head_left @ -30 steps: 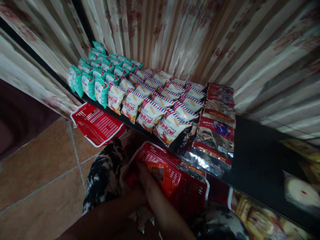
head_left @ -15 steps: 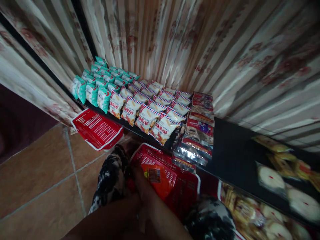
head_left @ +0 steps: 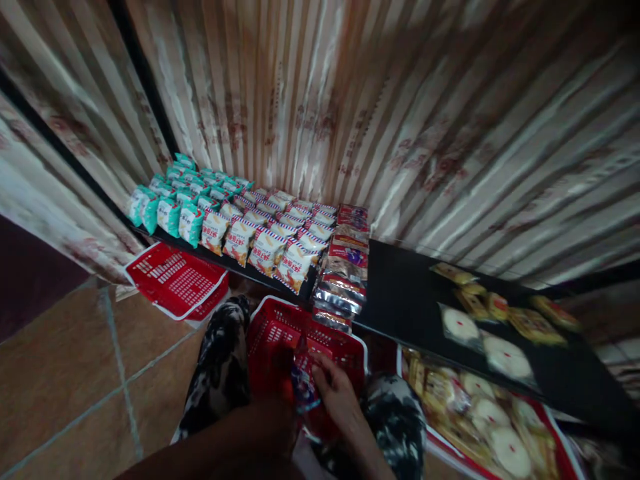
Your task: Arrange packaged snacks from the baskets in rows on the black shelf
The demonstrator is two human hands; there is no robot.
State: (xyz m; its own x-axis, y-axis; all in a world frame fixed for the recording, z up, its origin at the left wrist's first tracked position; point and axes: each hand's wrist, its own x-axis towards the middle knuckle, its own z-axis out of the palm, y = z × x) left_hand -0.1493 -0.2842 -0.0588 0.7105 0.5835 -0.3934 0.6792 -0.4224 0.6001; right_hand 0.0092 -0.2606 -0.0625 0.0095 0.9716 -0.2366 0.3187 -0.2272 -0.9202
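My right hand (head_left: 336, 389) is closed on the edge of a shiny purple-and-blue snack packet (head_left: 304, 383), thumb and fingers pinching its right side. The packet is above a red plastic basket (head_left: 357, 347) with a white rim, between my knees. My left hand (head_left: 274, 417) is in deep shadow, just left of the packet; its fingers are blurred and I cannot make out their grip. Beside that hand a small orange-red patch (head_left: 287, 389) shows, too dark to name. Nearest the basket on the shelf lie stacked silver-and-red packets (head_left: 340, 293).
A low black shelf (head_left: 395, 287) carries turquoise bags (head_left: 169, 217), white-and-red snack bags (head_left: 265, 250), and round white wrapped pastries (head_left: 460, 325). Another red basket (head_left: 180, 280) stands at left. A basket of wrapped pastries (head_left: 493, 423) is at right. A pleated curtain (head_left: 310, 100) hangs behind.
My view has swung right. My hands were low together between my knees; now my right hand holds up a purple packet. The large orange packet seen in the basket no longer shows there.
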